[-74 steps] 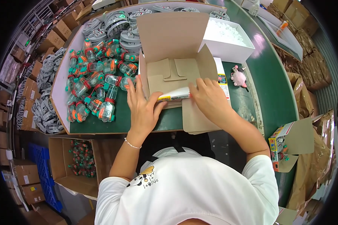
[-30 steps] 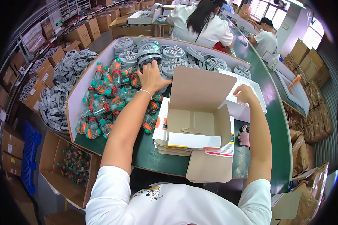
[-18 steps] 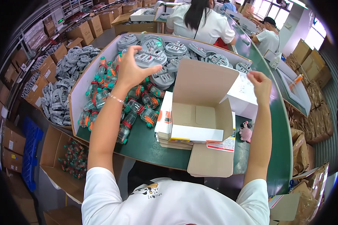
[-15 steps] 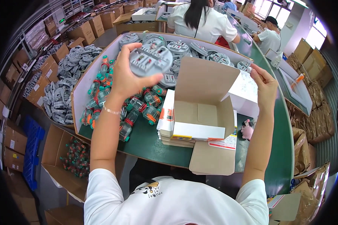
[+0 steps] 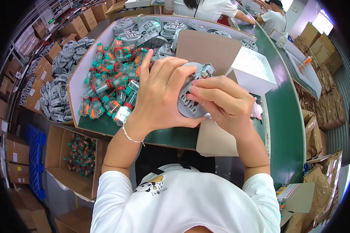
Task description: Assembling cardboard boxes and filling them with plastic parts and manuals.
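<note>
In front of me, my left hand (image 5: 157, 93) grips a round grey plastic disc (image 5: 188, 109) by its rim. Slots and small raised fittings cover the disc's face, which is tilted toward my right. The fingertips of my right hand (image 5: 229, 103) are pinched together against that face; whatever they hold is hidden. Behind both hands stands an open carton with its brown flap (image 5: 206, 48) raised. To the right of it is a white box (image 5: 251, 82) with small white pieces inside. Clear bottles (image 5: 105, 83) with green and orange ends lie heaped beside my left hand.
More grey discs (image 5: 149, 26) are piled at the table's far side. A pink toy (image 5: 256, 110) sits by my right wrist. At lower left, a cardboard box (image 5: 55, 155) holds small green and orange parts, beside a blue pallet (image 5: 35, 163). Co-workers sit beyond the table.
Both hands have come together over the carton. The left brought the disc nearer and to the right; the right moved left onto it, with the small white piece now hidden.
</note>
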Demonstrator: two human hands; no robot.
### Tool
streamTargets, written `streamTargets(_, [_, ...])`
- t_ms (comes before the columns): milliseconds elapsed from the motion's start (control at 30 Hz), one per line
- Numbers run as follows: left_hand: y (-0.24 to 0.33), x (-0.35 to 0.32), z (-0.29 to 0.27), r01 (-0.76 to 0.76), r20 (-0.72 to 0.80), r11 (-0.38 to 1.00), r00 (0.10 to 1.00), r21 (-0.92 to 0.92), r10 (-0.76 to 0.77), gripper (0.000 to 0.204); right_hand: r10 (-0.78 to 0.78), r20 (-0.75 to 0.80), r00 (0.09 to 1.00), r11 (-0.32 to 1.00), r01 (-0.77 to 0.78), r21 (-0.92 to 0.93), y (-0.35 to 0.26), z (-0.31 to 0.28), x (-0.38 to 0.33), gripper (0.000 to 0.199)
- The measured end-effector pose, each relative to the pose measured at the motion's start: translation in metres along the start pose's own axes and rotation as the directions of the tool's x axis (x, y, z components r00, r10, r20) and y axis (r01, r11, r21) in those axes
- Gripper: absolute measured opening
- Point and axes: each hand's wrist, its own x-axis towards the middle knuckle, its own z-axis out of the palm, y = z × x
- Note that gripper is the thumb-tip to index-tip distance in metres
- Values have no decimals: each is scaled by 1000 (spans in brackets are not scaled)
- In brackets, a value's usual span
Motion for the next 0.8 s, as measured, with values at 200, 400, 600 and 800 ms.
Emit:
streamTargets(200, [12, -20, 26, 132, -122, 988, 985, 81, -122, 83, 356, -247, 901, 932, -361, 28, -22, 25, -13, 74])
streamTargets(400, [28, -25, 16, 131, -159, 990, 977, -60, -139, 74, 677, -49, 734, 604, -516, 607, -14, 46, -24, 109])
streamTargets(600, [-41, -70, -10, 467, 225, 861, 833, 202, -505, 48, 705, 185, 685, 649, -727, 224, 35, 28, -44, 104])
streamTargets(800, [-124, -108, 12, 117, 346, 828, 869, 548, -353, 45, 712, 403, 575, 631, -775, -10, 62, 48, -52, 100])
